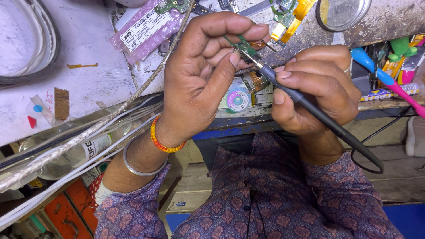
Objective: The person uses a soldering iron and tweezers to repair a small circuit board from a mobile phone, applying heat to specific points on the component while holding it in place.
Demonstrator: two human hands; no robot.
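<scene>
Looking down from our head camera, we start at the far left, where a dark looped cable [44,57] lies on the worn white tabletop [88,44]. Next comes a pink bubble-wrap pouch [146,31] with a white label, and a braided cord [110,115] runs diagonally across.

Our left hand [199,75], with an orange bead bracelet [164,142] and a metal bangle [139,166] at the wrist, is raised above the tabletop. Its grip is nearly closed: thumb and fingertips pinch a small green circuit board [245,46] by its edges, in the air between both hands.

We judge the board to be very light, thin, stiff and fragile. It is best held by its bare edges, as here, away from its tiny parts and any flex ribbon.

To the right, our right hand [314,88] is closed in a pen-like grip around a dark soldering iron [305,104], whose tip touches the board. Its cord [367,161] curls away below. The iron looks light and rigid, and we judge the metal tip hot, so the dark handle is the place to hold.

Below the hands sits a small solder-wick spool [238,100]. Farther back lie orange flex ribbons [290,22] and a round metal lid [343,12]. At the far right are a pink and blue toothbrush [389,82] and other colourful tools.
</scene>
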